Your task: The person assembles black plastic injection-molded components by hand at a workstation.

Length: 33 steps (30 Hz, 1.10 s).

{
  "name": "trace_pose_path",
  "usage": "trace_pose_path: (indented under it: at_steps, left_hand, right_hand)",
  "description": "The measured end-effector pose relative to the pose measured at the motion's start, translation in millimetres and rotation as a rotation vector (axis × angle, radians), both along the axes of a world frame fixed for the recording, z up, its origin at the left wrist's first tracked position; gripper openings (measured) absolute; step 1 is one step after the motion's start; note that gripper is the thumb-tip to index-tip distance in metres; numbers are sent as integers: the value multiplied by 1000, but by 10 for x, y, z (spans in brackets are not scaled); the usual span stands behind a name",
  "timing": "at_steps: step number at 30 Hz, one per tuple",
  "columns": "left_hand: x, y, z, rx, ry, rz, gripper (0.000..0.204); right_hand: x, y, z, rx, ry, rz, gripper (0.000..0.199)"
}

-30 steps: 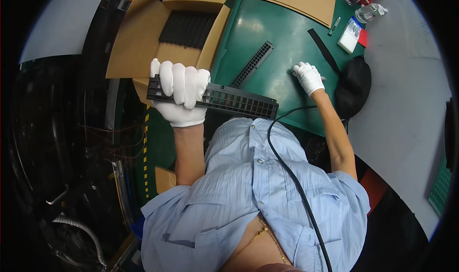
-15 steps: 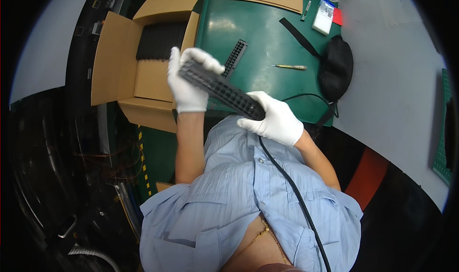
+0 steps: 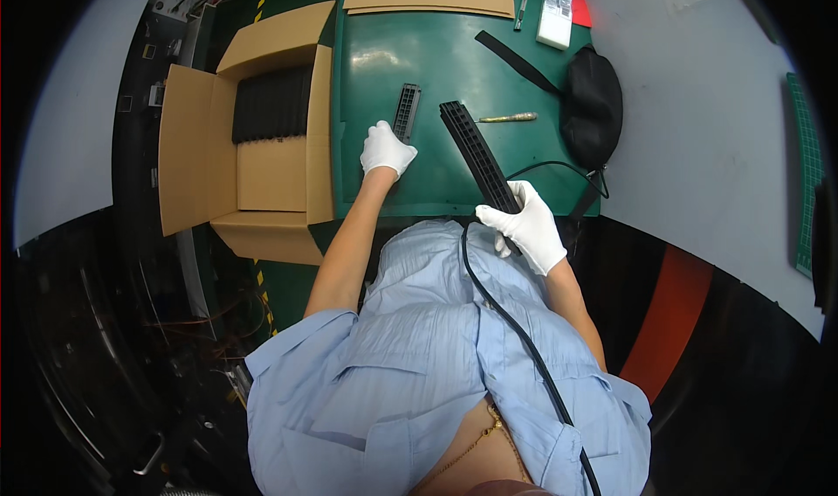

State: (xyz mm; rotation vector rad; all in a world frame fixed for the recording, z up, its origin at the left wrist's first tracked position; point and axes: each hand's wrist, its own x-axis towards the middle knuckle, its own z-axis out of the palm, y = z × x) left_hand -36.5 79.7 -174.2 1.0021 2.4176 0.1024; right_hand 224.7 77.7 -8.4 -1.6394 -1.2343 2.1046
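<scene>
Black plastic slotted bar (image 3: 478, 154) slants toward eleven o'clock from the right hand (image 3: 533, 232), its near end pinched between thumb and fingers. Curled, the left hand (image 3: 387, 150) meets a second bar's (image 3: 407, 109) near end on the green table (image 3: 454, 55); whether it grips, I cannot tell. An open carton (image 3: 188, 138) sits at nine o'clock from it.

The right hand (image 3: 532, 232) holds a black slotted bar (image 3: 477, 154).
</scene>
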Motion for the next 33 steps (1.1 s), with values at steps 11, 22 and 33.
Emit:
trace_pose_path:
  at_steps: [11,22,33]
  left_hand:
    - [336,-291,1330,935,-1006,286,30]
    - [223,-373,1988,936,380,-1090,58]
    - [423,-323,2007,913,294,-969,60]
  right_hand:
    - [-23,-5,175,77,228,-149,59]
    - [43,142,135,-238,585,45,73]
    - [-19,140,341,-80,391,175,68]
